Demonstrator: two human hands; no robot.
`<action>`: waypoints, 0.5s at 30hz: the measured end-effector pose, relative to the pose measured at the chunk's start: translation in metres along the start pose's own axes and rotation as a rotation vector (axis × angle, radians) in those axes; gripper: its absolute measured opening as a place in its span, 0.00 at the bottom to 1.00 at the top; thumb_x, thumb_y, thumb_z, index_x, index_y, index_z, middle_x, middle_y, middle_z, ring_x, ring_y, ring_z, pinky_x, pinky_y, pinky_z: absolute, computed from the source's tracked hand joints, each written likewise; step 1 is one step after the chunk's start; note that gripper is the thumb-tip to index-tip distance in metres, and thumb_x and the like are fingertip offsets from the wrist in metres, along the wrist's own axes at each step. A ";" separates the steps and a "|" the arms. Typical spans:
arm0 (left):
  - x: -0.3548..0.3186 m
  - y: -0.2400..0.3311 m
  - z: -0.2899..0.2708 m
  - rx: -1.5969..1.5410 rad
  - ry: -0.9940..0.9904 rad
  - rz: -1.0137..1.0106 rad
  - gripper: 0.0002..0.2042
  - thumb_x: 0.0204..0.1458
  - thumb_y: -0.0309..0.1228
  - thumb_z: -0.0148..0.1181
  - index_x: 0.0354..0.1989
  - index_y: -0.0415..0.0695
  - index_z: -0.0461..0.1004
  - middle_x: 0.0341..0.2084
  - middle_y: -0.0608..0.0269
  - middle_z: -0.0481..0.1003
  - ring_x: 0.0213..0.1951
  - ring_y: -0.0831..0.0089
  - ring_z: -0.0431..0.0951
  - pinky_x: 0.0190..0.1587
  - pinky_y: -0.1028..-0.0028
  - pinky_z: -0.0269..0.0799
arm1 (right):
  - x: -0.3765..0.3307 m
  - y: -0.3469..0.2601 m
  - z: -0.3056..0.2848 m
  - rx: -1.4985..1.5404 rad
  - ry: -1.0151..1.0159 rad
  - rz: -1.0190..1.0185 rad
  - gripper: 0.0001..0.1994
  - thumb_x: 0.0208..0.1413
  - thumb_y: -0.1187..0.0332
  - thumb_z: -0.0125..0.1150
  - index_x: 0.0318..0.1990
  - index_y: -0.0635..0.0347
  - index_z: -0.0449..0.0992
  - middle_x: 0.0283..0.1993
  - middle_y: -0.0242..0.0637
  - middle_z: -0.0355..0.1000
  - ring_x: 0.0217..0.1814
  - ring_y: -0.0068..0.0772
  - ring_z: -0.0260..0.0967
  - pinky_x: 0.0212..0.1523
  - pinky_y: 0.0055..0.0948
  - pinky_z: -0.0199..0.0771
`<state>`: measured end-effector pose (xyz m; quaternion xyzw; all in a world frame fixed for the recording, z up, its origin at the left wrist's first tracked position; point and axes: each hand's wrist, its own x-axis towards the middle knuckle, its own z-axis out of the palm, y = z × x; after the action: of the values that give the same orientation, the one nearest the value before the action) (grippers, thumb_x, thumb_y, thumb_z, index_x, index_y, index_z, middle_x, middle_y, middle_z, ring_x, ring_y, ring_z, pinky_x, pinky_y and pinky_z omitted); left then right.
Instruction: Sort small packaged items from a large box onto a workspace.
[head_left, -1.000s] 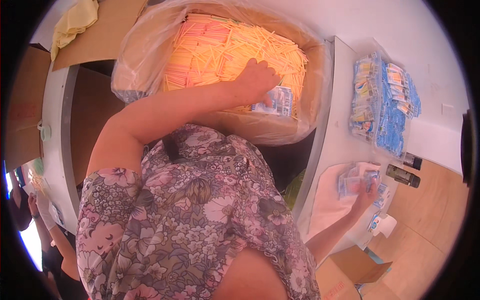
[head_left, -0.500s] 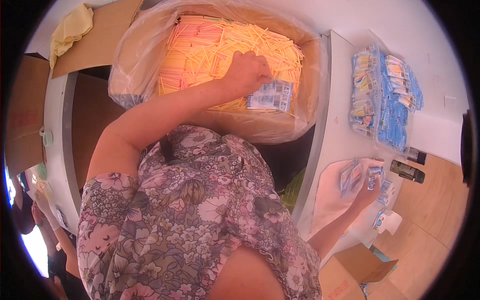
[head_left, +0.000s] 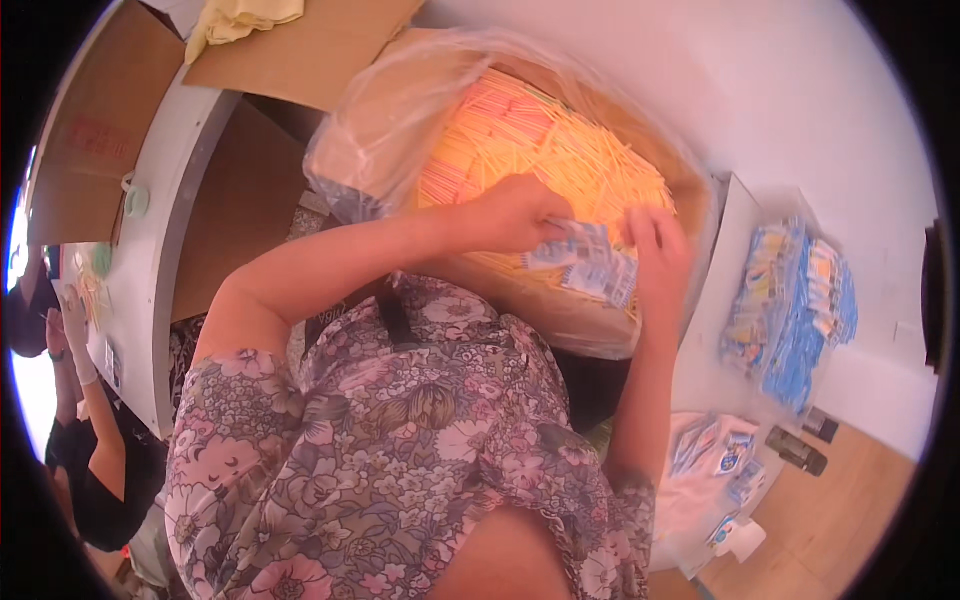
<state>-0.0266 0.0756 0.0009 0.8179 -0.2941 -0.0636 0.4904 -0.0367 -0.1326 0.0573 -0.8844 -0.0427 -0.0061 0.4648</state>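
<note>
Left fingers [head_left: 548, 208] pinched on blue-white packet [head_left: 565, 246] | right fingers [head_left: 645, 232] close beside, grip unclear | yellow sticks [head_left: 600, 180] beneath

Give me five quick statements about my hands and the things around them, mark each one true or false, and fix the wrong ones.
1. The left hand holds a blue-and-white packet. True.
2. Clear plastic lines the cardboard box of thin sticks. True.
3. Several flat packets lie on the pink cloth. True.
4. The right hand rests on the pink cloth. False: it is over the cardboard box.
5. The yellow cloth lies inside the cardboard box. False: it is at the upper left, on a cardboard sheet.
</note>
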 end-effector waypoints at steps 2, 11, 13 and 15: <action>-0.012 -0.011 -0.009 0.031 0.092 -0.019 0.06 0.45 0.28 0.63 0.31 0.41 0.77 0.20 0.52 0.74 0.23 0.58 0.75 0.28 0.67 0.69 | 0.045 0.000 0.025 0.057 -0.105 -0.165 0.08 0.54 0.71 0.57 0.36 0.66 0.76 0.31 0.35 0.72 0.32 0.27 0.69 0.36 0.26 0.68; -0.026 -0.028 0.009 -0.089 0.203 -0.213 0.05 0.46 0.26 0.61 0.30 0.39 0.76 0.22 0.50 0.74 0.25 0.55 0.76 0.28 0.65 0.69 | 0.143 0.025 0.149 -0.789 -0.424 -0.622 0.09 0.49 0.69 0.53 0.29 0.64 0.78 0.34 0.51 0.73 0.36 0.45 0.75 0.36 0.40 0.75; -0.025 -0.026 0.007 -0.080 0.264 -0.201 0.04 0.46 0.26 0.61 0.29 0.39 0.76 0.21 0.50 0.74 0.25 0.54 0.75 0.28 0.65 0.68 | 0.152 0.029 0.159 -0.837 -0.420 -0.677 0.09 0.49 0.70 0.52 0.28 0.65 0.78 0.33 0.51 0.73 0.34 0.46 0.75 0.34 0.40 0.75; -0.024 -0.024 0.004 -0.088 0.272 -0.227 0.04 0.46 0.26 0.61 0.28 0.39 0.76 0.21 0.50 0.74 0.24 0.54 0.75 0.27 0.64 0.68 | 0.159 0.029 0.165 -0.889 -0.414 -0.736 0.09 0.48 0.71 0.52 0.28 0.65 0.78 0.33 0.52 0.74 0.31 0.46 0.75 0.32 0.41 0.75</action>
<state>-0.0375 0.0937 -0.0253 0.8247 -0.1277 -0.0199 0.5506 0.1193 -0.0023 -0.0522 -0.9036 -0.4283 -0.0116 0.0007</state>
